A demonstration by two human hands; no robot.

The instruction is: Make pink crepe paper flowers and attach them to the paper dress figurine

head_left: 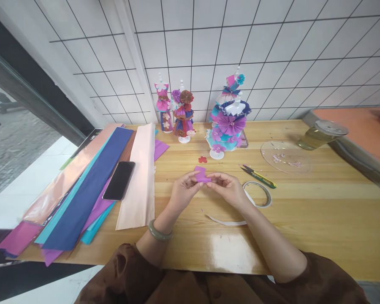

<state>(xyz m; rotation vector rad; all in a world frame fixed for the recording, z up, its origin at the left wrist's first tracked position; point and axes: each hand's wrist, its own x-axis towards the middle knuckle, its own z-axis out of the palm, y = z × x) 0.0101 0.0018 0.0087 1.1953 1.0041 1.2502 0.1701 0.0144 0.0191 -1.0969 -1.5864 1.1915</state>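
A small piece of purple crepe paper [201, 173] is held in front of me, just above the wooden table. My left hand [187, 187] pinches its left side between thumb and fingers. At its lower right edge, my right hand [226, 187] is closed on the same piece. A red paper flower [202, 159] lies a little beyond my fingers. Right of my hands are thread snips [259, 176] with yellow-green handles and a roll of white tape [268, 195], whose loose strip [224, 222] runs under my right forearm.
Long folded crepe paper sheets [91, 190] cover the table's left side, with a black phone [119, 180] on top. Several decorated paper-dress figures [231, 124] stand along the tiled wall. A clear plate of small beads [285, 158] and a lidded cup [319, 134] are at the right.
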